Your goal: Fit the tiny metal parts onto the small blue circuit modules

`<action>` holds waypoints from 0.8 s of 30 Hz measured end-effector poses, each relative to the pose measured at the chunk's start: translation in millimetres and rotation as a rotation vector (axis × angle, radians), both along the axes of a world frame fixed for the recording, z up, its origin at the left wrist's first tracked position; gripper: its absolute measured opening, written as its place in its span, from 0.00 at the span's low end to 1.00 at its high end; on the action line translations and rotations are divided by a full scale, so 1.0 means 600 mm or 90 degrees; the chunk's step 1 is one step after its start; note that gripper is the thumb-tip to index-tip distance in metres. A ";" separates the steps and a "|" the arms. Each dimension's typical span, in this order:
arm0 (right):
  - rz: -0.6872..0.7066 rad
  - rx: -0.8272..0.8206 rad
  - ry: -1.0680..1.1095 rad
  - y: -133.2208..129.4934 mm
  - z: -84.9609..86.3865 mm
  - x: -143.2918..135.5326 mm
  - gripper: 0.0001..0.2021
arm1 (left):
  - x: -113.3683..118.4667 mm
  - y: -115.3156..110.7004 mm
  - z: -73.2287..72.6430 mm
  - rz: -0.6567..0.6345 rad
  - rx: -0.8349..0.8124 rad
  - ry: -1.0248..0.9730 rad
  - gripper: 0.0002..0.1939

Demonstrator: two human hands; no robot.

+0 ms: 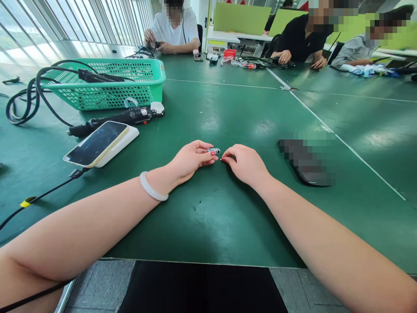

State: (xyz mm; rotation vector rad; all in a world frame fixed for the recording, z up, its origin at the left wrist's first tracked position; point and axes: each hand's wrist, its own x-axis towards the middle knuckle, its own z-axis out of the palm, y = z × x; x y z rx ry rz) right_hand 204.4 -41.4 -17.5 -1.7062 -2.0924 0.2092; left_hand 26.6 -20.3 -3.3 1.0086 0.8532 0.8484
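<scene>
Above the green table [195,226], my left hand [194,161] pinches a small silvery piece [214,151] between thumb and fingers; its exact kind is too small to tell. Close beside it on the right, my right hand [246,163] has thumb and forefinger pressed together. A tiny pale bit [221,159] shows at those fingertips, too small to name. The two hands are a short gap apart and do not touch. A white bangle [153,188] circles my left wrist.
At left, a phone [97,143] lies on a white block with a black cable [48,192]. Behind it are a black handheld tool [114,121] and a green basket [107,93] holding another. A dark, partly blurred object [304,163] lies right. Several people sit across the table.
</scene>
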 end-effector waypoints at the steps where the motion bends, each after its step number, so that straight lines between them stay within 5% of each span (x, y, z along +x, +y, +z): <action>1: 0.003 -0.001 -0.009 0.001 0.000 0.000 0.09 | 0.000 0.000 0.001 -0.001 0.000 0.002 0.07; 6: 0.027 0.000 0.007 0.002 0.008 0.012 0.11 | -0.001 0.000 0.001 -0.004 0.005 0.009 0.08; 15: 0.243 0.044 -0.066 0.006 0.004 0.019 0.16 | 0.001 -0.001 0.002 0.001 0.001 0.002 0.08; 19: 0.215 0.104 0.033 -0.001 0.008 0.012 0.16 | 0.000 -0.001 0.002 0.005 -0.003 -0.001 0.09; 24: 0.140 0.055 0.039 -0.009 0.009 0.001 0.06 | -0.001 -0.001 0.000 0.015 0.001 0.008 0.09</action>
